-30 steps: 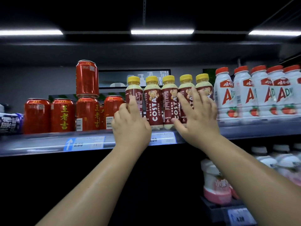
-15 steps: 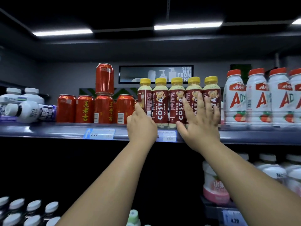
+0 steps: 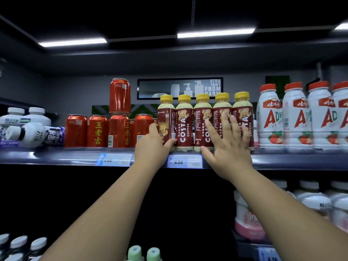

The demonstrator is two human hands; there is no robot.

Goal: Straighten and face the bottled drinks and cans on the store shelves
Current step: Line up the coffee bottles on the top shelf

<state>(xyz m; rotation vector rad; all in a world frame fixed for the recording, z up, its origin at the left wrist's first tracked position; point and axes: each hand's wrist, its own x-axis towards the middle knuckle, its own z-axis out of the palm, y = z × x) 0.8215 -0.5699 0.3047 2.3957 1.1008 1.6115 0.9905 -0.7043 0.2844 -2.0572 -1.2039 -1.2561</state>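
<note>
A row of several maroon Costa coffee bottles [image 3: 184, 121] with yellow caps stands at the front of the grey shelf [image 3: 75, 157]. My left hand [image 3: 152, 147] grips the leftmost Costa bottle [image 3: 165, 119] low down; its label is turned sideways. My right hand [image 3: 228, 146] lies flat with spread fingers against the fronts of the right-hand Costa bottles [image 3: 243, 117]. Red cans [image 3: 97, 130] stand to the left, one red can [image 3: 120, 96] stacked on top.
White AD bottles [image 3: 270, 119] with red caps fill the shelf's right end. White bottles [image 3: 32, 134] lie and stand at the far left. Price tags [image 3: 185, 162] hang on the shelf edge. Lower shelves hold pink-based tubs [image 3: 248, 217] and capped bottles [image 3: 143, 252].
My left hand has closed round the leftmost Costa bottle, whose label now faces sideways. The right hand stays pressed on the row. The view has shifted left and down.
</note>
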